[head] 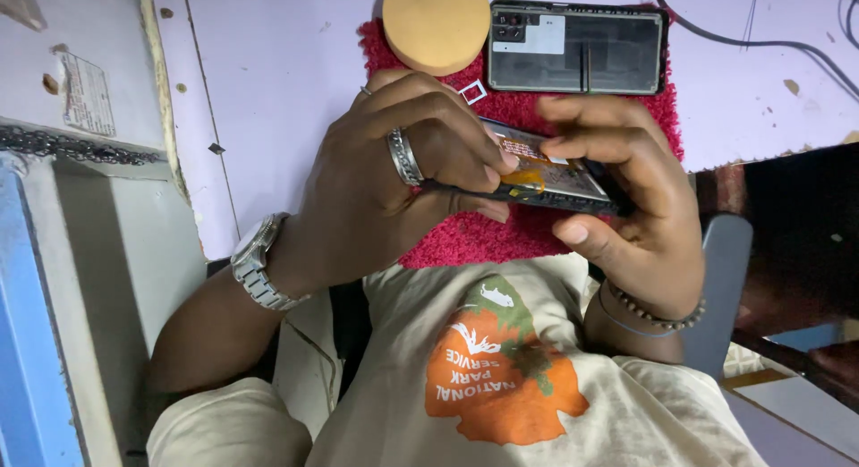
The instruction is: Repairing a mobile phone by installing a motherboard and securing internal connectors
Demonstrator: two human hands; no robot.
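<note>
Both hands grip an opened black smartphone with exposed orange-tinted internals [546, 179] above a red fuzzy mat [501, 225] on the pale lilac table [286, 82], the left hand [394, 176] closed around its end, the right hand [622, 199] pinching its far side.

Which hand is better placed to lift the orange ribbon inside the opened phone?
Probably the left: the left hand pinches a thin dark tool with its tip by the orange ribbon, while the right hand is busy gripping the opened phone.
</note>
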